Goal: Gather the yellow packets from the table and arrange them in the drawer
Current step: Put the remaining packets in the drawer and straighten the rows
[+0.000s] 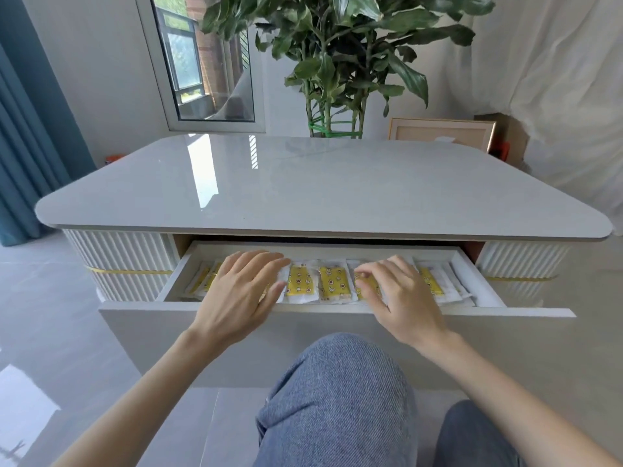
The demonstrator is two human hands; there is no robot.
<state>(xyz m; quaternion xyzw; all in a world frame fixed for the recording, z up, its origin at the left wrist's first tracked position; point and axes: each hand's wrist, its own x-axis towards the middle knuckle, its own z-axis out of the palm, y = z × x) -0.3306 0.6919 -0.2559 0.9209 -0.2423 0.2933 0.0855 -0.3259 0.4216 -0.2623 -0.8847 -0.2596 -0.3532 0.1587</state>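
Observation:
The white drawer (337, 332) under the grey table (320, 187) is pulled out. Several yellow packets (332, 283) in clear wrappers lie side by side in a row inside it. My left hand (241, 291) rests flat over the packets at the left of the row, fingers spread. My right hand (401, 291) is over the packets right of the middle, fingertips curled down and touching one yellow packet (365, 284). More packets show at the far left (202, 281) and far right (431, 281). Both hands hide part of the row.
A large green plant (337, 62) stands behind the table, with a framed picture (441, 133) beside it. Blue curtain (30, 146) hangs at the left. My knees in blue jeans (337, 399) are right before the drawer front. Glossy floor surrounds the table.

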